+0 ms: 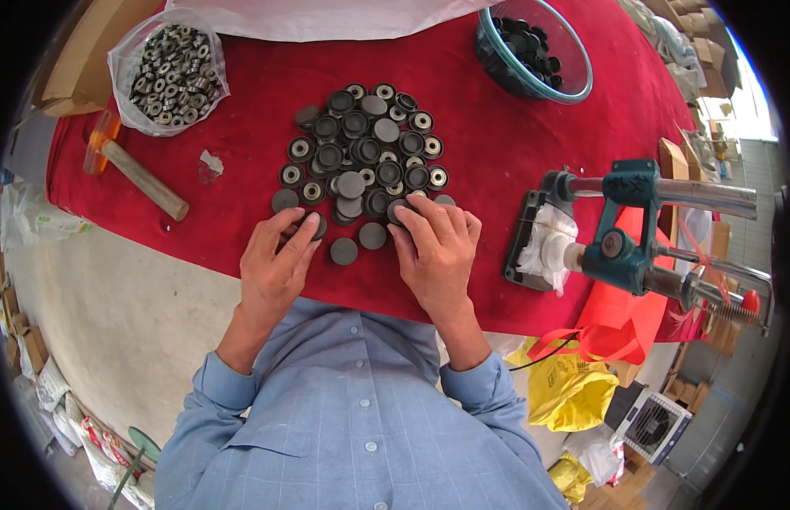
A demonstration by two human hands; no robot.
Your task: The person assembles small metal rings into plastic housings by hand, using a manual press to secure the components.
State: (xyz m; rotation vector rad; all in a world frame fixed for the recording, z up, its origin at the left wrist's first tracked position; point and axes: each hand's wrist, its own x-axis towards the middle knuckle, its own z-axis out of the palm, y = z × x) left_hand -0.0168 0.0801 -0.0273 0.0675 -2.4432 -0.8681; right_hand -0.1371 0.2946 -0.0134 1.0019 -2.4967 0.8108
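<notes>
A pile of round black caps (328, 156) lies on the red cloth, several with metal bearings (312, 192) set inside them. My left hand (274, 262) is at the pile's near left edge, fingers closed on a dark cap (319, 228) that they partly hide. At the near right edge, my right hand (439, 255) pinches another black cap (396, 212) between thumb and fingers. Two loose caps, a nearer one (344, 251) and one beside it (373, 235), rest face down between my hands.
A bag of bearings (169, 81) stands at the far left, near a mallet (144, 178). A clear bowl (531, 85) of black pieces sits at the far right. The green hand press (620, 246) stands on the right, with a red bag (620, 314) beside it.
</notes>
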